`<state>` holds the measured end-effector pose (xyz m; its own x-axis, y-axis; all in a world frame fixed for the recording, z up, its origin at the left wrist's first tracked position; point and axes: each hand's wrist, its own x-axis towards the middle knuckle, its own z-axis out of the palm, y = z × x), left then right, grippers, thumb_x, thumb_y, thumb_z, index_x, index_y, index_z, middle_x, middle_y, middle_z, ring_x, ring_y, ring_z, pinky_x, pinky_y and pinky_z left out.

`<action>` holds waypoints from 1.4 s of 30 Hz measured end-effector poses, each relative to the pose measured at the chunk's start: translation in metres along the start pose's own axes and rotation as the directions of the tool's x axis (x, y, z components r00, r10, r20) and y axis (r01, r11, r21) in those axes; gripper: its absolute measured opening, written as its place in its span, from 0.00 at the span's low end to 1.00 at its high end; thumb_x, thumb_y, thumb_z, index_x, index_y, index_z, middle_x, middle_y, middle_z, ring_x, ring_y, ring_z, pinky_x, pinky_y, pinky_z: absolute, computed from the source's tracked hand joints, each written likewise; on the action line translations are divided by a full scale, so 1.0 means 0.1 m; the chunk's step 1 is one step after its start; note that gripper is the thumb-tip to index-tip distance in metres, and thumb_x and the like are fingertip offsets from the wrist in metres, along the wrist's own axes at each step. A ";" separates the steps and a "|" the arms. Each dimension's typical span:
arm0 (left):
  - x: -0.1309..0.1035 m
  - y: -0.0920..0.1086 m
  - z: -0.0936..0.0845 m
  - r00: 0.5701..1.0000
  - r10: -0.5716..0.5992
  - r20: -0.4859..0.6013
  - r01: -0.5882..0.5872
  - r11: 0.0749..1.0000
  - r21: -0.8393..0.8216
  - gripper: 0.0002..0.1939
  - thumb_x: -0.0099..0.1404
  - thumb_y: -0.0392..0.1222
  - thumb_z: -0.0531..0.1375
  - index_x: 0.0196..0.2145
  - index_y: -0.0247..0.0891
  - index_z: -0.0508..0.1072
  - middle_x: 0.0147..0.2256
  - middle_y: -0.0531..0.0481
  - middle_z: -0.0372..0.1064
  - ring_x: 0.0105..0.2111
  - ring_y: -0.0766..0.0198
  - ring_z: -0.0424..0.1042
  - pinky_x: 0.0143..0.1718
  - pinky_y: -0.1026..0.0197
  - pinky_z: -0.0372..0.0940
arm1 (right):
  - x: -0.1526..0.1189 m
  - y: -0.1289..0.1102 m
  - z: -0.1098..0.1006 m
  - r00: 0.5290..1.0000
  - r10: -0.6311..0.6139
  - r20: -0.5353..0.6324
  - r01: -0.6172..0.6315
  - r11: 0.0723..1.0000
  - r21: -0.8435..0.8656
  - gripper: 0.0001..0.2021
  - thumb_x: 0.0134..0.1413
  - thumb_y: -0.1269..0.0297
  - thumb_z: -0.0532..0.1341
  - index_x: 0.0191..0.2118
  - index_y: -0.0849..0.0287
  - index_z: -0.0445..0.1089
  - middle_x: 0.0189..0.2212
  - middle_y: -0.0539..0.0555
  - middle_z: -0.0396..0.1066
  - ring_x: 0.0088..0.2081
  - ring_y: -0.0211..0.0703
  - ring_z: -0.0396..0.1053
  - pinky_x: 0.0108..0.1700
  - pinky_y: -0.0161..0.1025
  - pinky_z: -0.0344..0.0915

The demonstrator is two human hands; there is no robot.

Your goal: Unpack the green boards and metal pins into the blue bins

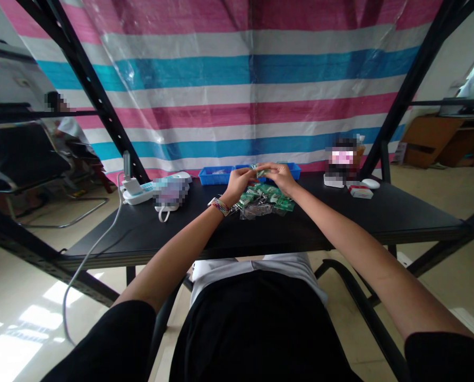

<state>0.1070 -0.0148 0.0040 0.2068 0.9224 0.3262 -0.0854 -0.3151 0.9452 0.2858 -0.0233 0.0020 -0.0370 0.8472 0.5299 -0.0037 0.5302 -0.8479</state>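
Note:
My left hand [239, 184] and my right hand [281, 176] meet above the middle of the black table [173, 233]. Between their fingertips is a small clear and green plastic packet [261, 172], pinched from both sides; its contents are too small to make out. Just below the hands lies a heap of green-printed plastic packets [266, 196], with thin metal-looking pieces among them. Clear plastic [256, 210] shows at the heap's front. Behind my hands stands a blue divided tray [209, 177], partly covered by them, with something pale inside.
At left are a white power strip [139, 196] with a cable and a blurred pouch-like item [172, 192]. A small box [360, 191] and a white mouse-shaped object [370, 183] sit at right. Black rack posts flank the table; a striped sheet [237, 95] hangs behind. Another person [71, 127] sits far left.

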 end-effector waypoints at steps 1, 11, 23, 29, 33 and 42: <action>0.00 0.00 0.00 1.000 0.012 -0.014 -0.012 1.000 0.003 0.12 0.63 0.47 0.69 0.30 0.35 0.78 0.30 0.46 0.79 0.31 0.62 0.78 0.32 0.64 0.69 | -0.01 -0.01 0.00 1.000 0.028 -0.009 -0.027 0.999 0.027 0.11 0.46 0.61 0.73 0.39 0.52 0.84 0.44 0.54 0.84 0.53 0.54 0.80 0.58 0.50 0.77; 0.01 -0.05 -0.04 0.990 0.138 -0.038 -0.132 0.983 0.128 0.15 0.59 0.47 0.73 0.41 0.36 0.83 0.23 0.54 0.72 0.27 0.63 0.72 0.29 0.63 0.66 | 0.02 0.11 -0.05 0.957 0.288 0.036 -0.290 0.945 0.153 0.18 0.47 0.56 0.77 0.42 0.55 0.76 0.32 0.51 0.79 0.32 0.43 0.78 0.36 0.40 0.78; 0.03 -0.16 -0.12 0.971 0.216 0.098 -0.222 0.681 0.698 0.12 0.61 0.39 0.64 0.40 0.38 0.86 0.43 0.41 0.82 0.49 0.46 0.78 0.59 0.46 0.69 | 0.47 0.16 -0.73 0.815 -0.351 -0.461 0.002 0.797 -0.604 0.06 0.66 0.64 0.62 0.45 0.56 0.76 0.52 0.63 0.76 0.52 0.54 0.77 0.58 0.49 0.74; 0.05 -0.21 -0.17 0.964 0.191 0.183 -0.261 0.570 0.779 0.17 0.62 0.40 0.61 0.43 0.42 0.89 0.51 0.42 0.83 0.57 0.41 0.76 0.70 0.40 0.59 | 0.48 0.46 -0.84 0.955 -0.091 -0.282 -0.193 0.532 -0.824 0.10 0.58 0.71 0.66 0.43 0.55 0.83 0.44 0.62 0.82 0.50 0.59 0.78 0.60 0.53 0.72; 0.11 -0.30 -0.22 0.974 0.106 0.199 -0.225 0.518 0.825 0.22 0.64 0.45 0.62 0.53 0.45 0.87 0.54 0.43 0.83 0.60 0.39 0.73 0.68 0.40 0.61 | 0.45 0.51 -0.80 0.941 -0.139 -0.308 -0.190 0.535 -0.823 0.13 0.61 0.70 0.63 0.46 0.58 0.84 0.45 0.62 0.85 0.50 0.59 0.80 0.60 0.52 0.72; 0.13 -0.35 -0.24 0.966 0.108 0.234 -0.257 0.502 0.826 0.15 0.59 0.41 0.69 0.45 0.42 0.82 0.48 0.41 0.82 0.56 0.39 0.73 0.61 0.41 0.65 | 0.33 0.39 -0.52 0.976 -0.205 -0.076 0.059 0.582 -0.811 0.11 0.60 0.72 0.62 0.41 0.56 0.82 0.44 0.58 0.85 0.50 0.54 0.81 0.60 0.48 0.72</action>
<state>0.0897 0.0136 -0.0249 0.4191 0.8047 0.4205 0.7087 -0.5794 0.4025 0.3365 0.0272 -0.0127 0.0403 0.7203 0.6925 0.8064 0.3857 -0.4482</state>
